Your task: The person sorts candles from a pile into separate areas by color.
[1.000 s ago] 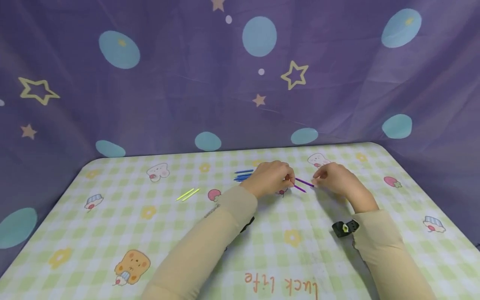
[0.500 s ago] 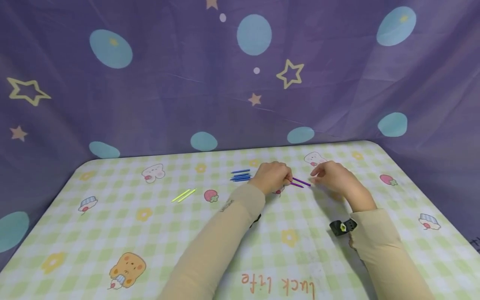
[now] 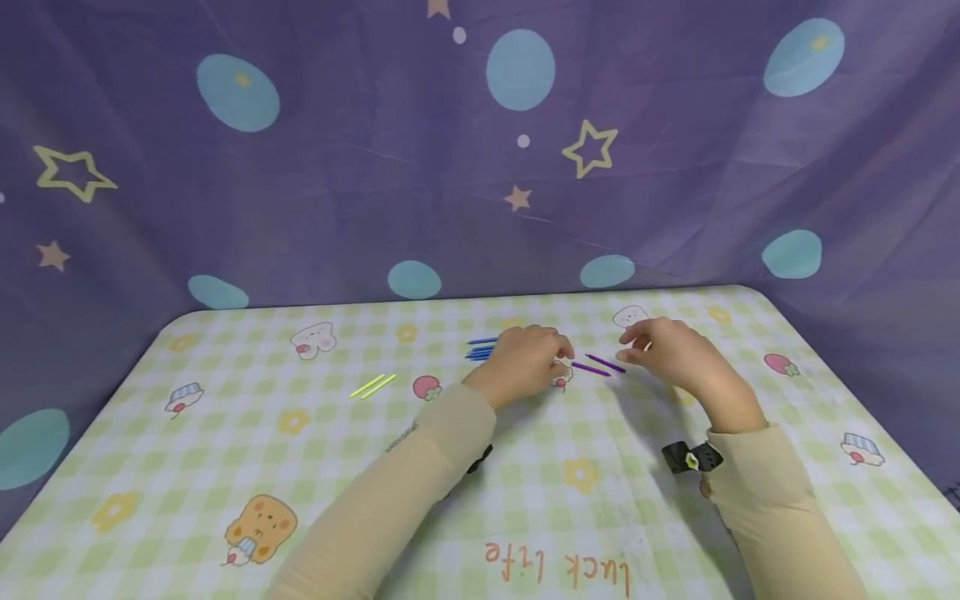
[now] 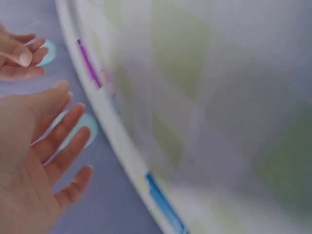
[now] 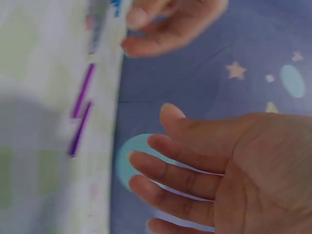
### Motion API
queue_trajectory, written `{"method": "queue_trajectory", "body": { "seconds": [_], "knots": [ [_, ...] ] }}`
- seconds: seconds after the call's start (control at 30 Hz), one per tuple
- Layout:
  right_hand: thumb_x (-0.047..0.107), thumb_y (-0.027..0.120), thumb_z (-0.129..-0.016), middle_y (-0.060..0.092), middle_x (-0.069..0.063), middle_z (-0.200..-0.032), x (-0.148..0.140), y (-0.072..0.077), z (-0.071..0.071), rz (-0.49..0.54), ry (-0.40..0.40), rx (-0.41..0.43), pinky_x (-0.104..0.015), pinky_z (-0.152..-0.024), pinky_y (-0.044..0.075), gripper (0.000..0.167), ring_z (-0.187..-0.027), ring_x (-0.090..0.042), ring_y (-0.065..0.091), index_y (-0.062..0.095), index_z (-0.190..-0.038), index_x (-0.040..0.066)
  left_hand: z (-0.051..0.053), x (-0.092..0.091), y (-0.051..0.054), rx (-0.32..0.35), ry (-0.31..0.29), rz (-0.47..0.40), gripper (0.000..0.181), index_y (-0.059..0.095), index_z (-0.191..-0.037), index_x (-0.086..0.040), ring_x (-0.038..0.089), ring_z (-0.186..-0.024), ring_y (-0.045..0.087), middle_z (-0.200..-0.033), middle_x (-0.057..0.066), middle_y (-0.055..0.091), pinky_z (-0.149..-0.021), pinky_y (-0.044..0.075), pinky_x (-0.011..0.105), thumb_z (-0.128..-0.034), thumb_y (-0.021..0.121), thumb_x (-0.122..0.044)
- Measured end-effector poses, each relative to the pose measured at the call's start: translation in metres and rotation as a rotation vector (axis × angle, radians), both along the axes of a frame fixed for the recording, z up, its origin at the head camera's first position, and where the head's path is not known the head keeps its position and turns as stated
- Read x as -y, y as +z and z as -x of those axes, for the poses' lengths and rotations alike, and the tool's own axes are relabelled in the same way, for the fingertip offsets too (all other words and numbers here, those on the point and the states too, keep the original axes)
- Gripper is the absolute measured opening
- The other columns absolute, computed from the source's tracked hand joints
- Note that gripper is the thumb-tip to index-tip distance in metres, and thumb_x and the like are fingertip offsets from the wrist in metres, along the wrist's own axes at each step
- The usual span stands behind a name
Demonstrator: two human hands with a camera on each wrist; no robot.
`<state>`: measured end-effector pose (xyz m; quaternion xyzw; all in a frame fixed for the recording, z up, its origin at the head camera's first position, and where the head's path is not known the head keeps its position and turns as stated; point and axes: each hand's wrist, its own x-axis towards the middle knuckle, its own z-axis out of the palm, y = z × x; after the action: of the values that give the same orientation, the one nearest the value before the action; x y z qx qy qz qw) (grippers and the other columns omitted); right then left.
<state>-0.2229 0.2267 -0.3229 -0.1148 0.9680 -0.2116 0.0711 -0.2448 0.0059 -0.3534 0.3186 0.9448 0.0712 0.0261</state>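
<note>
Two short, thin purple sticks (image 3: pixel 591 369) lie side by side on the tablecloth, between my two hands. My left hand (image 3: pixel 525 358) hovers just left of them with its fingers apart and nothing in its grasp. On the other side, my right hand (image 3: pixel 671 354) is raised over the cloth, fingers loosely bent and holding nothing. The right wrist view shows both purple sticks (image 5: pixel 83 91) clear of the fingers. Several blue sticks (image 3: pixel 480 353) lie in a bunch behind my left hand, which partly hides them. Two yellow sticks (image 3: pixel 372 386) rest farther left.
A checked green-and-white tablecloth (image 3: pixel 247 450) with printed cartoon figures covers the table. Behind the far edge hangs a purple curtain (image 3: pixel 337 200) with stars and blue ovals. Dark bands with cameras sit at both wrists.
My left hand has let go of the purple sticks and drawn back to the left. My right hand's fingertips have come away from the sticks and lifted slightly.
</note>
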Motion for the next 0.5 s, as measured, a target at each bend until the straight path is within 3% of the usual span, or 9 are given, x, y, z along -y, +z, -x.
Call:
{"method": "queue_trajectory", "body": {
  "seconds": [0.13,0.27,0.5],
  "knots": [
    [0.027,0.065,-0.097,0.069,-0.010,-0.101,0.001,0.014,-0.012,0.026,0.043,-0.035,-0.050,-0.081,0.048,0.033,-0.094,-0.028,0.063,0.068,-0.119,0.003,-0.015,0.028,0.012,-0.025,0.053,-0.034,0.027,0.068,-0.123,-0.023,0.014,-0.112,0.059,-0.118,-0.008,0.066,-0.098,0.044,0.038,-0.0976,0.065,-0.031],
    [0.029,0.062,-0.099,0.069,-0.006,-0.100,0.005,0.022,-0.024,0.047,0.054,-0.086,-0.048,-0.081,0.047,0.031,-0.096,-0.027,0.061,0.069,-0.118,0.006,-0.034,0.055,0.020,-0.051,0.144,-0.081,0.025,0.069,-0.120,-0.023,0.016,-0.110,0.060,-0.117,-0.008,0.067,-0.096,0.045,0.039,-0.0970,0.065,-0.032],
    [0.024,0.065,-0.097,0.068,0.001,-0.090,0.022,0.018,-0.044,0.048,0.076,-0.222,-0.042,-0.073,0.047,0.019,-0.084,-0.019,0.061,0.073,-0.109,0.011,-0.067,0.089,0.023,-0.049,0.259,-0.146,0.028,0.068,-0.122,-0.021,0.022,-0.117,0.059,-0.124,-0.003,0.066,-0.100,0.042,0.045,-0.0969,0.065,-0.033]
  ]
}}
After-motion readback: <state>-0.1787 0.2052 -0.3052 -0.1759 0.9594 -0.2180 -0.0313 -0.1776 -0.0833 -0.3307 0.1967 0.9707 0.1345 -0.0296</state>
